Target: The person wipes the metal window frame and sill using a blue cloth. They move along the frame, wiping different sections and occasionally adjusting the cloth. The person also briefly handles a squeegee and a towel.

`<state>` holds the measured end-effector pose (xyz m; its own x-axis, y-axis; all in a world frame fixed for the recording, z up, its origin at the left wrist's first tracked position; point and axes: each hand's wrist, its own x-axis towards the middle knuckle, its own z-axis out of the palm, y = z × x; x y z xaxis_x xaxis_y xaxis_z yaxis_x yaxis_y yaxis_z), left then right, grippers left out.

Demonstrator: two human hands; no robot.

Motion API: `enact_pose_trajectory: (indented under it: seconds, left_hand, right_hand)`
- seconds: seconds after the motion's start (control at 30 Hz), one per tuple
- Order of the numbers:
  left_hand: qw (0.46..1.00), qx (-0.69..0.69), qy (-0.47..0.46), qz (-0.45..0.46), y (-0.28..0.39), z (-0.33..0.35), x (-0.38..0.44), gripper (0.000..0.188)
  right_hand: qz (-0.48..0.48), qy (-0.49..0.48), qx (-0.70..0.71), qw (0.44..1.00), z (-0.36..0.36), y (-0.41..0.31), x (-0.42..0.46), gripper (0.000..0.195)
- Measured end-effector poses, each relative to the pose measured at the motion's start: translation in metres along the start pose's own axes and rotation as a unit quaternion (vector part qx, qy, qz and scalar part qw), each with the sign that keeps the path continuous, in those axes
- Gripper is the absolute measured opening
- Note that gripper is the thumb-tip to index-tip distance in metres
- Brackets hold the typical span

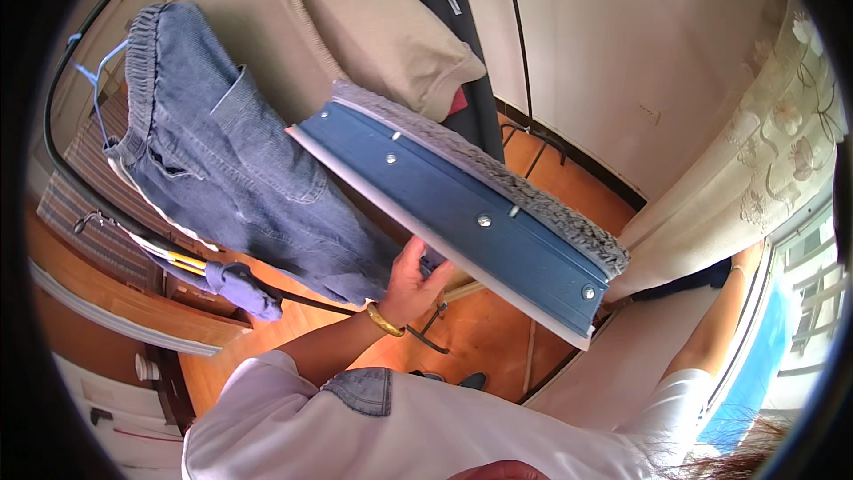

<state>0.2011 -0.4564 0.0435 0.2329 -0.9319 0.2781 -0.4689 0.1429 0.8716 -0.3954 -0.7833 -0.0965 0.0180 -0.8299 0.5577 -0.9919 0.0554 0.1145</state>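
Observation:
My left hand [414,287], with a gold bangle at the wrist, holds a window squeegee [460,213] from below, thumb and a finger showing at its pale rubber blade. The squeegee has a wide blue head with screws and a grey fluffy scrubbing strip along the far edge; its handle is not seen. It slants across the middle of the view, in front of hanging blue denim trousers [246,180]. My right hand [748,259] is raised at the window frame, beside the curtain's lower edge and a dark cloth [686,280]. Its fingers are mostly hidden.
Beige trousers [266,33] and a black garment [466,80] hang behind the squeegee. A black curved rack tube [50,113] runs along the left. An embroidered curtain [746,153] hangs by the barred window [810,320]. Thin black rack legs [426,340] stand on the orange-brown floor.

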Motion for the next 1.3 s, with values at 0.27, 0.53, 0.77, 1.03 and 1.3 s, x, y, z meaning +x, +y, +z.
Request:
enact_pose_trajectory:
  seconds: [0.27, 0.53, 0.77, 1.03, 1.3]
  left_hand:
    - [0.993, 0.039, 0.040, 0.099, 0.003, -0.003, -0.006, 0.027]
    - [0.990, 0.015, -0.006, 0.143, 0.006, -0.018, -0.020, 0.030]
    - [0.989, -0.041, -0.032, 0.136, -0.005, -0.026, -0.035, 0.027]
    - [0.985, -0.095, -0.097, 0.104, 0.002, -0.031, -0.035, 0.022]
    - [0.968, -0.175, -0.125, 0.130, -0.016, -0.036, -0.040, 0.025]
  right_hand:
    - [0.148, -0.025, -0.013, 0.989, -0.024, -0.030, -0.039, 0.029]
    - [0.173, -0.056, 0.035, 0.983, -0.109, -0.064, -0.127, 0.030]
    - [0.164, -0.091, 0.107, 0.976, -0.195, -0.102, -0.221, 0.050]
    - [0.240, -0.006, 0.073, 0.968, -0.306, -0.164, -0.312, 0.041]
    - [0.297, -0.032, 0.050, 0.953, -0.412, -0.246, -0.413, 0.046]
